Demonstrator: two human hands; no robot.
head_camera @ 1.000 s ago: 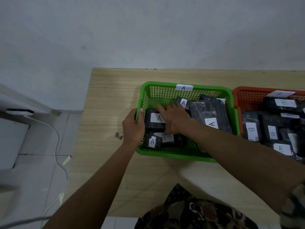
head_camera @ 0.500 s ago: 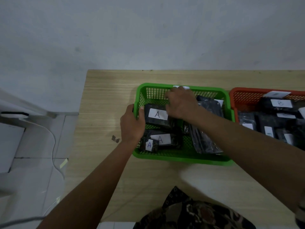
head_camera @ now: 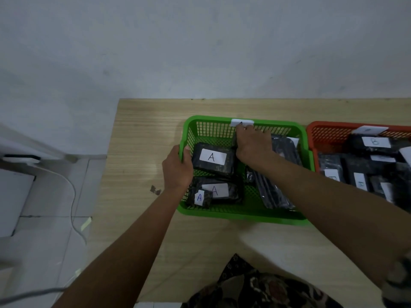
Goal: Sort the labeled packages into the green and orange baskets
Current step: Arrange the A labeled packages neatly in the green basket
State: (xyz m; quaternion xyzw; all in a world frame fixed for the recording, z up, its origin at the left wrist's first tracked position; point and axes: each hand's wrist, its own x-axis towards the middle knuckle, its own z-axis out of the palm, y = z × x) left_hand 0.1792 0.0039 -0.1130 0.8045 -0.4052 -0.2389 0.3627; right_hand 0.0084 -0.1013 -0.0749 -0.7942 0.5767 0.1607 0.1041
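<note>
Left hand (head_camera: 176, 167) has a closed grip on the left rim of the green basket (head_camera: 242, 213), thumb over the inner edge and fingers down the outer wall; in my judgement this steadies the basket while the other hand works inside it. Right hand (head_camera: 252, 144) reaches into the far middle of the same basket, knuckles up and fingers bent downward near the white tag (head_camera: 242, 122) on the far rim; whether it grips a package there or only presses on one cannot be told, since the fingertips are hidden.

Labelled packages lie as follows. Large black package marked A (head_camera: 212, 158) sits flat at the far left of the green basket, just beside the left thumb. Second A package (head_camera: 219, 191) lies nearer the person, with a small A package (head_camera: 200, 197) resting against its front left corner. Long dark package (head_camera: 272, 192) lies along the right half, partly under the right forearm.

Orange basket (head_camera: 320, 130) stands touching the green one on its right and holds several dark packages, one with a label that reads as B (head_camera: 375, 142); others are too blurred to read.

Both baskets rest on the wooden bench (head_camera: 142, 134). No loose packages show on it, so sorting appears close to finished and the present work looks like tidying
</note>
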